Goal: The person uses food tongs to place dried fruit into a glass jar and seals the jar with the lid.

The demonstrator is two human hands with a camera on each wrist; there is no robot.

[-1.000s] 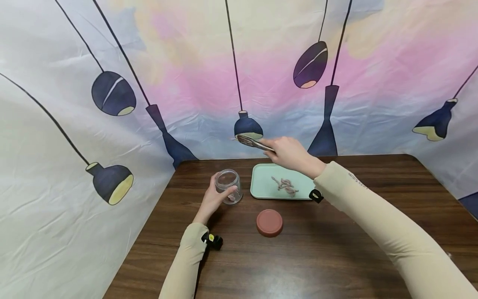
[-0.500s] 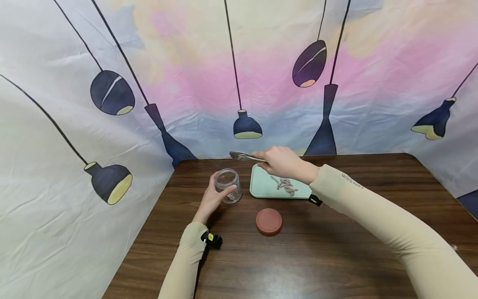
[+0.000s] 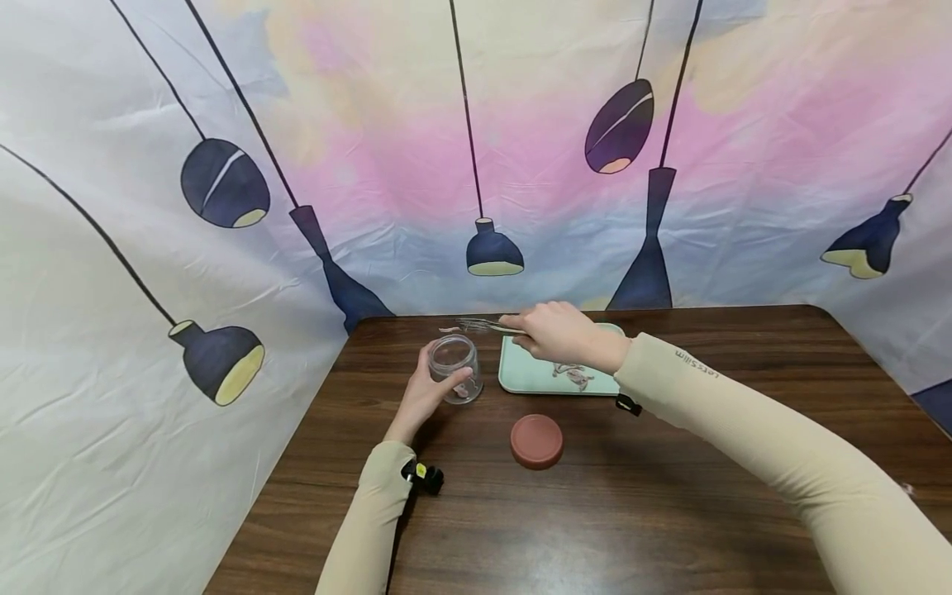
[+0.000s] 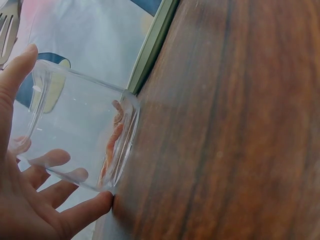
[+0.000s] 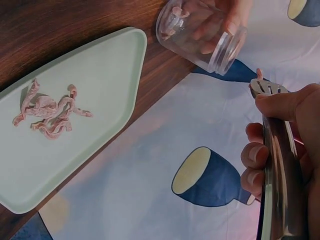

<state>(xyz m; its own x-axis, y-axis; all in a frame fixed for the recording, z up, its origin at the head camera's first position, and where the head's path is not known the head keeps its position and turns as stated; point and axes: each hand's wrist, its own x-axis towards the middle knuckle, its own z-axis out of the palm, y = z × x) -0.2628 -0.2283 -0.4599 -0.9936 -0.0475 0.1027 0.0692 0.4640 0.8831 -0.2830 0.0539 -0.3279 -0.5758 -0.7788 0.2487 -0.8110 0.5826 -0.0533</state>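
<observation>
The left hand [image 3: 426, 395] curls its fingers round the jar [image 3: 459, 355]; near the jar's mouth, the right hand [image 3: 559, 332] grips tongs [image 5: 279, 165] with a barely discernible strip [image 5: 259, 73], partly hiding the tray [image 3: 526, 372].

The tray [image 3: 522, 373] is pale mint, the strips [image 5: 45, 107] pinkish, the lid [image 3: 536, 440] brick-red, the table [image 3: 640, 496] brown wood-grained.

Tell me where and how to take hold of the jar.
Grip the jar round its side wall, probably best from the left, as the left hand does: it stands upright and round, mouth uncovered, with the tray and right hand on its right.
</observation>
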